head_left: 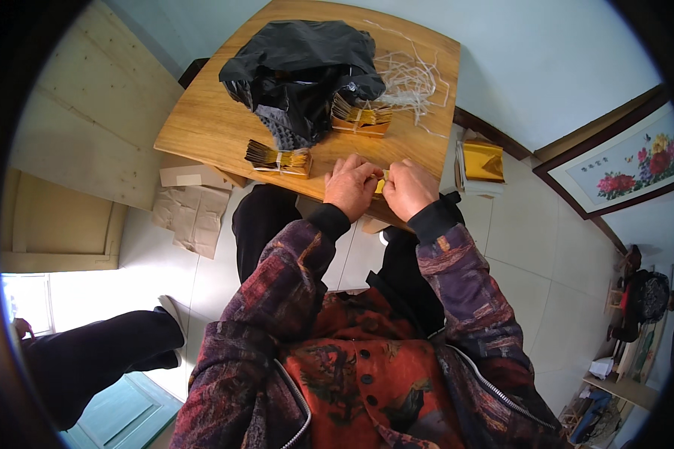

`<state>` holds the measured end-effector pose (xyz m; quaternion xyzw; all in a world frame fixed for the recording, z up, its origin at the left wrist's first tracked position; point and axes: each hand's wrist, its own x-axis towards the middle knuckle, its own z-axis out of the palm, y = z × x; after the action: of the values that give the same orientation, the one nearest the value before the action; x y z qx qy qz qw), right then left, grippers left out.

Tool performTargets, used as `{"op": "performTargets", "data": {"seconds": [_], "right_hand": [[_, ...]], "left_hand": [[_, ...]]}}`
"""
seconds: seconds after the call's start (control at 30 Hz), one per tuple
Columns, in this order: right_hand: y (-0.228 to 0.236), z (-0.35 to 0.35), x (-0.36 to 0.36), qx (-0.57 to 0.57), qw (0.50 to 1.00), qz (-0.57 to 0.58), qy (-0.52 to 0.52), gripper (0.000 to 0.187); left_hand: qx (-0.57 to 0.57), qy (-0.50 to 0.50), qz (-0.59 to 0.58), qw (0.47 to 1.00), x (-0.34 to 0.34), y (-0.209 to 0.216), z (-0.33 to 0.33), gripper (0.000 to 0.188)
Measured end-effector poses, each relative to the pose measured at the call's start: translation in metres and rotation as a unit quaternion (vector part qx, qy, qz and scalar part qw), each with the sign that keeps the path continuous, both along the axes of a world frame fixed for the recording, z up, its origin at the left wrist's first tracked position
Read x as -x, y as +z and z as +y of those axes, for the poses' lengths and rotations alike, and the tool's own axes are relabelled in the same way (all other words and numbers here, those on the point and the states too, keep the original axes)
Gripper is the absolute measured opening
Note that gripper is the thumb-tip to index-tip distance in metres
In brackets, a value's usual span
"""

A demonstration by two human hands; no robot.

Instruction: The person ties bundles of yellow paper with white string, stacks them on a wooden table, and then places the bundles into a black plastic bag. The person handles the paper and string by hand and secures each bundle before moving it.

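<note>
Over the table's near edge, my left hand (pixel 349 185) and my right hand (pixel 410 190) are close together, with fingers closed. Between their fingertips shows a small piece of shiny yellow paper (pixel 380 185), mostly hidden by the hands. Left of my left hand lies a bundle of folded gold paper (pixel 296 160), bound round the middle with white string. A second gold paper bundle (pixel 361 120), also tied, lies farther back, beyond my hands. Behind the bundles a black plastic bag (pixel 299 52) lies crumpled, its mouth open toward me.
Loose white strings (pixel 412 78) lie tangled at the back right of the wooden table (pixel 195 123). A stack of gold sheets (pixel 482 160) is on the floor to the right, near a framed flower picture (pixel 636 161). Flattened brown paper (pixel 192 217) and another person's legs (pixel 105 359) are at left.
</note>
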<state>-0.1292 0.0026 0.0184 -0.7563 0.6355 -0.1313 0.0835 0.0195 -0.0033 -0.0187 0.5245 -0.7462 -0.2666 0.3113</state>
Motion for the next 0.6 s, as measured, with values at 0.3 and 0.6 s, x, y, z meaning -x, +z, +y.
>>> {"op": "performTargets", "data": {"seconds": [0.3, 0.6], "right_hand": [[-0.014, 0.000, 0.025, -0.130, 0.929, -0.345, -0.023, 0.009], [-0.013, 0.008, 0.025, -0.105, 0.893, -0.436, -0.029, 0.007]], "left_hand": [[-0.017, 0.004, 0.027, 0.999, 0.001, 0.001, 0.000, 0.021], [-0.011, -0.010, 0.025, 1.000, -0.001, -0.004, -0.002, 0.018]]}}
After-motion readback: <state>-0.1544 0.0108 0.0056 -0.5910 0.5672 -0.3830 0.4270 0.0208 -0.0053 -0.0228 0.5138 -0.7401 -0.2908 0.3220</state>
